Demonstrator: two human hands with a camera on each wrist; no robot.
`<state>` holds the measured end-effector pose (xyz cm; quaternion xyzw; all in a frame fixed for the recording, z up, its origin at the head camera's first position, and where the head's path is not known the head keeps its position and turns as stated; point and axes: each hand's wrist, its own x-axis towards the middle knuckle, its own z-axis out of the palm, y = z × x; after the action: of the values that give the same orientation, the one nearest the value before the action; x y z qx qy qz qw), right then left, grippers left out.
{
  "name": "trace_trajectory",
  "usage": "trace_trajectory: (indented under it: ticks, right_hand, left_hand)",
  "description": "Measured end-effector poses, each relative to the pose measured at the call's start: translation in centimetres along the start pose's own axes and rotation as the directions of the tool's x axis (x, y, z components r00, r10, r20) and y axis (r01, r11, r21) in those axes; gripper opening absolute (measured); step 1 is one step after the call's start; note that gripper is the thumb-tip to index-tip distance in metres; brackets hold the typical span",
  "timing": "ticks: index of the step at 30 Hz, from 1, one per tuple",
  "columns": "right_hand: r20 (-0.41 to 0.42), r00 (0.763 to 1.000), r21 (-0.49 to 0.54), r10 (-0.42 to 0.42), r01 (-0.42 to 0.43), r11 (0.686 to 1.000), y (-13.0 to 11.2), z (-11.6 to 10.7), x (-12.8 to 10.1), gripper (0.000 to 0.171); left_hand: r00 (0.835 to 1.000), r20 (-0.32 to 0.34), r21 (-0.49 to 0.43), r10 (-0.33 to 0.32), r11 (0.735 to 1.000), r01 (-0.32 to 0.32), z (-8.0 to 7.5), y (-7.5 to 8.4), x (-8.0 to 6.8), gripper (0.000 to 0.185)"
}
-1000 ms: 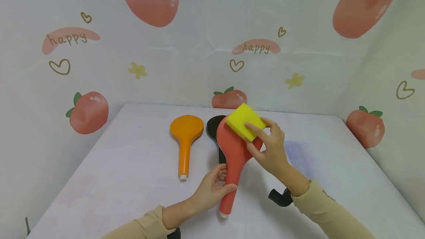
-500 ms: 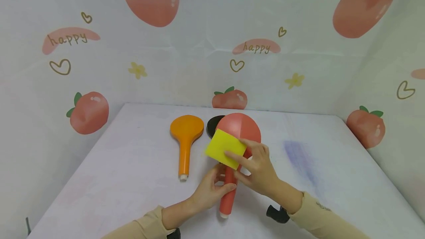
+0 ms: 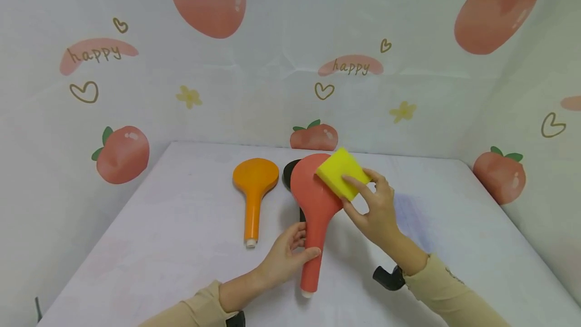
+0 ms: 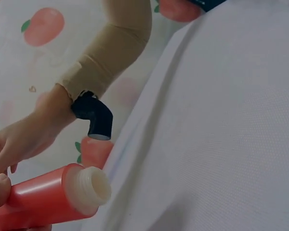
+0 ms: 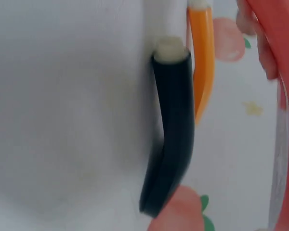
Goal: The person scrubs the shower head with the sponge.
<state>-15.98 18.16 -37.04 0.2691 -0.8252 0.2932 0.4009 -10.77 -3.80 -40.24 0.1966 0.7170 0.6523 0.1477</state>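
The left hand (image 3: 283,259) is curled around the lower handle of the red shower head (image 3: 314,201) and holds it raised above the white table (image 3: 181,246), its round part tilted up and away; this grip low on the handle leaves the whole round part free. The right hand (image 3: 379,208) pinches the yellow sponge (image 3: 342,171) between thumb and fingers and presses it against the upper right edge of that round part. Just beside, on the table, lies the orange shower head (image 3: 254,191), and the black shower head (image 3: 292,173) lies mostly hidden behind the red one. The head view gives this whole arrangement, but not the end of the handle; the left wrist view shows it closely, a whitish threaded neck (image 4: 89,185) with the fingertips just beside, well clear of the cloth. The right wrist view shows the full bent shape of the black one (image 5: 171,134) and its pale end, which the head view hides. The sponge is not seen in either wrist view.
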Motion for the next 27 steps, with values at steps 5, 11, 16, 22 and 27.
trace_trajectory:
  ticks: [5,11,16,22,27]
  right_hand:
    - [0.038,0.994,0.021,-0.1,0.099,0.995,-1.4,0.7,-1.1,0.041]
    - [0.025,0.966,0.046,-0.259,0.258,0.965,-2.9,1.1,-2.1,0.032]
    - [-0.029,0.955,0.04,-0.294,0.295,0.955,-2.0,0.9,-1.9,0.03]
    - [-0.121,0.981,0.086,-0.152,0.162,0.983,0.5,0.5,-1.2,0.03]
    - [-0.142,0.986,0.191,0.083,-0.055,0.98,1.9,0.4,-0.6,0.033]
  left_hand:
    - [0.997,0.028,-0.132,-0.077,0.988,0.08,-0.3,0.2,0.2,0.058]
    - [0.991,0.083,-0.282,-0.102,0.952,0.121,-0.7,0.2,0.4,0.063]
    - [0.983,0.119,-0.352,-0.141,0.919,0.175,-0.9,0.6,0.3,0.068]
    - [0.977,0.169,-0.424,-0.127,0.886,0.189,-1.1,0.8,0.1,0.067]
    - [0.975,0.207,-0.461,-0.081,0.871,0.17,-1.0,0.8,0.0,0.063]
